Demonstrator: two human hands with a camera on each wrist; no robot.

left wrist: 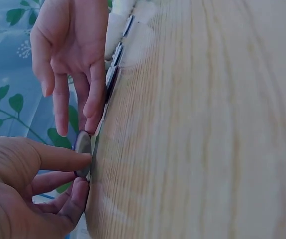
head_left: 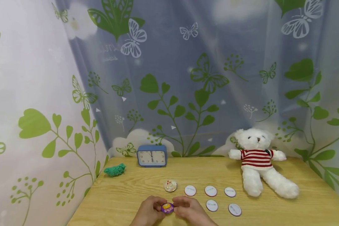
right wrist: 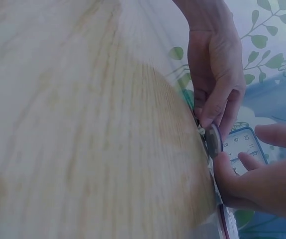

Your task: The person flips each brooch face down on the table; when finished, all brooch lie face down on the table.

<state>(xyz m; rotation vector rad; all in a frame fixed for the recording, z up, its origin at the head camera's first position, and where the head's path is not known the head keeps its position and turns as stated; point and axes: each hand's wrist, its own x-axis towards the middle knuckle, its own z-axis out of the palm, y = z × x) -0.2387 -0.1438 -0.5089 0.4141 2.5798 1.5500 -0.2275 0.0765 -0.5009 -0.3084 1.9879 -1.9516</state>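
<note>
A purple button badge (head_left: 167, 207) with a yellow design stands tilted at the front of the table, its picture towards the head camera. My left hand (head_left: 149, 211) pinches it by the left edge between thumb and fingers; the left wrist view shows the badge's grey back (left wrist: 83, 152). On the other side, my right hand (head_left: 191, 209) has its fingers loosely extended, its tips at the badge's right edge. In the right wrist view the right thumb (right wrist: 224, 172) meets the badge's rim. Just beyond the hands lies a cream badge (head_left: 170, 185) with red marks.
Several badges lie pin side up to the right, among them a white-backed one (head_left: 210, 191) and a lower one (head_left: 235, 209). A blue alarm clock (head_left: 152, 156) and a green yarn bundle (head_left: 115, 169) stand behind. A white teddy bear (head_left: 255, 160) sits at the right by the curtain (head_left: 164, 62).
</note>
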